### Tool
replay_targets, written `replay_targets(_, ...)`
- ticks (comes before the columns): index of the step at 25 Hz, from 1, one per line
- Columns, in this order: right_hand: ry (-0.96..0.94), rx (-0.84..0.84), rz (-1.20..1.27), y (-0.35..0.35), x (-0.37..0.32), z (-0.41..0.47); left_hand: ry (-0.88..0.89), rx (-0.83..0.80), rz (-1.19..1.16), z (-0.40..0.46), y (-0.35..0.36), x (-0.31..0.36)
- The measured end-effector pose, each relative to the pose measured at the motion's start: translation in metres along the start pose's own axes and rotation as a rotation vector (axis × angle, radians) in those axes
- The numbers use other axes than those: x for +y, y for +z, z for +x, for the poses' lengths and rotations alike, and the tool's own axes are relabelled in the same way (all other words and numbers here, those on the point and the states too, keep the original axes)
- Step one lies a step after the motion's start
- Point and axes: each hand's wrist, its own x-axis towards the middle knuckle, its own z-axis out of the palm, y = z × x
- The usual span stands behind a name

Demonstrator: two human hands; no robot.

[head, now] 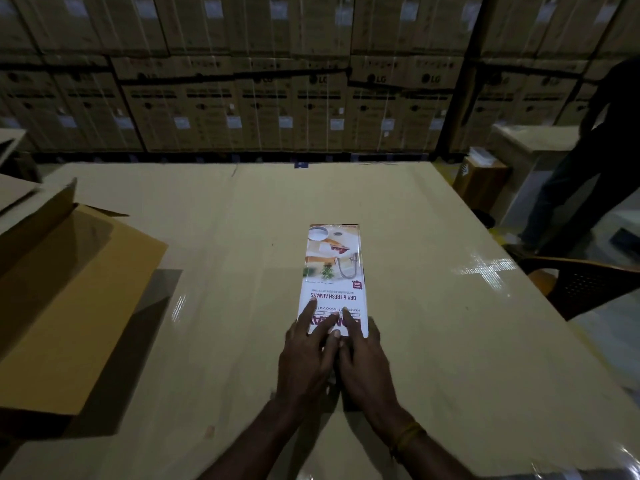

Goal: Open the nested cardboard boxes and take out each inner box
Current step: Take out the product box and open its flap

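A long, narrow printed product box (332,268), white with kitchen pictures and the words "DRY & FRESH ALWAYS", lies flat in the middle of the cardboard-covered table (433,323). My left hand (306,358) rests on its near end with fingers stretched out over the print. My right hand (363,362) lies beside it, fingers straight, touching the same near end and its right edge. A brown cardboard box (62,306) with open flaps stands at the table's left side.
A wall of stacked brown cartons (311,98) fills the background. A person in dark clothes (588,161) stands at the far right near a small carton (481,181). A brown plastic chair (588,285) sits by the table's right edge.
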Motion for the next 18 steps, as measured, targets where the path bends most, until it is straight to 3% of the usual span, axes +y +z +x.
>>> replay_targets(2,0.014,0.12,0.178,0.001,-0.014,-0.007,-0.041,0.012,0.134,0.002,-0.005,0.016)
replay_targets(5,0.022,0.142,0.327,-0.025,-0.049,0.007,-0.074,0.043,0.233,0.027,-0.032,0.048)
replay_targets(8,-0.062,-0.039,0.494,-0.067,-0.08,0.035,-0.091,0.035,0.28,0.069,-0.071,0.075)
replay_targets(10,-0.12,-0.147,0.394,-0.085,-0.093,0.055,-0.094,0.037,0.353,0.099,-0.09,0.084)
replay_targets(14,-0.194,-0.11,-0.035,-0.088,-0.099,0.107,-0.12,0.074,0.491,0.155,-0.088,0.095)
replay_targets(18,-0.183,-0.033,-0.311,-0.085,-0.097,0.147,-0.125,0.101,0.217,0.183,-0.076,0.089)
